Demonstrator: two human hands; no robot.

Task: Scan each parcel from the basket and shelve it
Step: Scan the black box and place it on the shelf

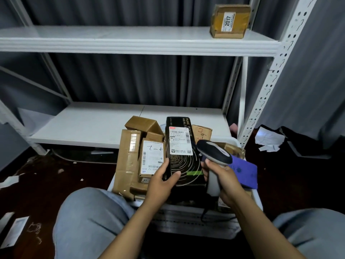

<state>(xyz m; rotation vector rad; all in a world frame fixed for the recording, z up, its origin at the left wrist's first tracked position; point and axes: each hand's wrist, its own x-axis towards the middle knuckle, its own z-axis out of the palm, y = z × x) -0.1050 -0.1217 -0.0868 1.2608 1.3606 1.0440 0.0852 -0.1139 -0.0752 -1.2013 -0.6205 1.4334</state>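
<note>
My left hand (162, 181) grips the near end of a long black box (183, 161) with a white shipping label, holding it over the basket (196, 219). My right hand (223, 181) grips the grey handle of a barcode scanner (214, 152), whose dark head sits right beside the box's label. The white basket lies between my knees and holds several brown cardboard parcels (130, 157) and a purple packet (244, 172). One brown parcel marked 2017 (230, 21) stands on the upper shelf (130, 42) at the right.
The lower white shelf (89, 124) lies just behind the basket. A perforated metal upright (270, 81) bounds the rack on the right. Paper scraps and labels litter the dark floor (37, 184) on both sides. Grey curtains hang behind.
</note>
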